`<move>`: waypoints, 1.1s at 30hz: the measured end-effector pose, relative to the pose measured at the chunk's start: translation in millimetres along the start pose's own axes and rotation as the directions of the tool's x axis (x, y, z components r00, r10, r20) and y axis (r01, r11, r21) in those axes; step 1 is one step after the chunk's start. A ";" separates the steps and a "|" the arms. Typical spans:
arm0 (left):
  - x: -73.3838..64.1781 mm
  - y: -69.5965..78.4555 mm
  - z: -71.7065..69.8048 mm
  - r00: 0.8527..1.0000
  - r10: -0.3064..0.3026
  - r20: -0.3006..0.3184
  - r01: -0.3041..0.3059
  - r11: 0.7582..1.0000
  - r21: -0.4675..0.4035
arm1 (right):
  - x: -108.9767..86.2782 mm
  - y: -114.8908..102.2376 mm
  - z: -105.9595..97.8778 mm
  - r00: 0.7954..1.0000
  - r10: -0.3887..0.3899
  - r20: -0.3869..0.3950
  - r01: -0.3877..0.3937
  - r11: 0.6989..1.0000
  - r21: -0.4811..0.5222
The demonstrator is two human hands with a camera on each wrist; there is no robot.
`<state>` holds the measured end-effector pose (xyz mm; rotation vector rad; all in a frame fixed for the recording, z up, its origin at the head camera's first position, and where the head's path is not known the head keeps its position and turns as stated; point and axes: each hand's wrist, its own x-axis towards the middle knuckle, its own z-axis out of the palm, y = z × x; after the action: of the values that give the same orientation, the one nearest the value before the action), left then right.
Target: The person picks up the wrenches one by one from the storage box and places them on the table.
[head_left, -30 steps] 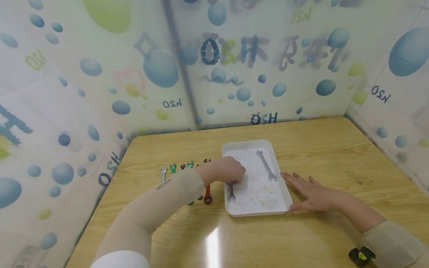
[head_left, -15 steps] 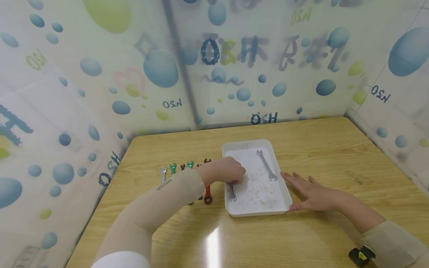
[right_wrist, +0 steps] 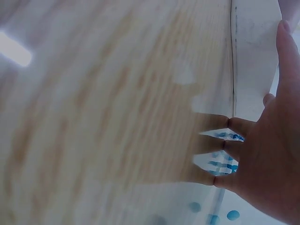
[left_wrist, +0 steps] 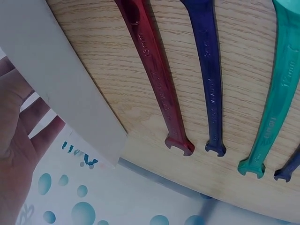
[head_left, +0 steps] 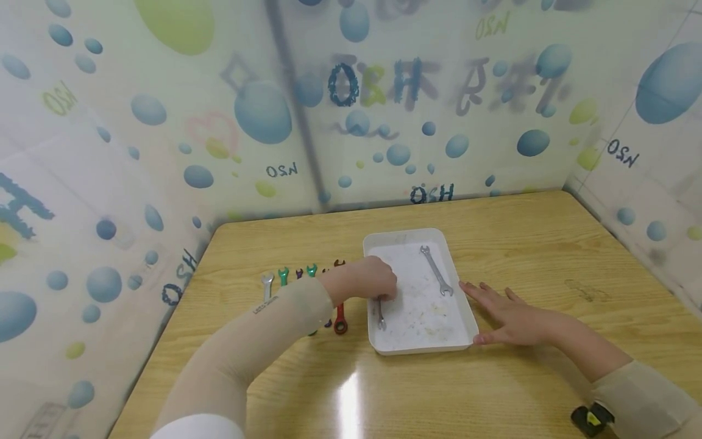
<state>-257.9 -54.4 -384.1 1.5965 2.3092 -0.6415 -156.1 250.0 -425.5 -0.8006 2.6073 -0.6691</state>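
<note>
My left hand (head_left: 375,277) reaches over the left wall of a white tray (head_left: 408,352), fingers curled down inside it. They hold the upper part of a small wrench (head_left: 381,316), whose lower open end shows below the hand; its upper end is hidden. A silver double open-ended wrench (head_left: 437,272) lies slanted in the tray's right half. My right hand (head_left: 515,320) is spread flat on the table, fingertips and thumb at the tray's right wall. In the left wrist view, the left hand (left_wrist: 18,122) is behind the tray wall (left_wrist: 65,84).
Left of the tray lies a row of wrenches, partly under my left forearm: a red one (head_left: 340,320), a blue-purple one (left_wrist: 210,79), a green one (left_wrist: 276,93) and a silver one (head_left: 267,286) among them. A patterned wall curtain (head_left: 384,152) rises behind the wooden table (head_left: 521,238).
My left hand has shifted slightly left, and the small wrench in it has turned, its lower end now looking narrower. The right hand and the tray have not moved.
</note>
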 end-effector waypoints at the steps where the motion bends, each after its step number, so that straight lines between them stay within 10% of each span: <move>1: 0.2 -0.2 -0.1 1.000 -0.005 0.003 0.005 1.000 0.001 | -0.1 0.2 0.0 1.000 0.001 0.003 -0.001 1.000 0.003; 33: -51.2 1.8 -9.6 0.986 -0.022 -0.163 0.033 0.997 0.064 | 2.2 3.2 1.5 1.000 -0.002 0.003 0.002 1.000 0.012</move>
<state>-237.3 -90.9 -353.0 1.7082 2.4532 -0.6225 -158.6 250.6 -428.8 -0.8007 2.5979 -0.6827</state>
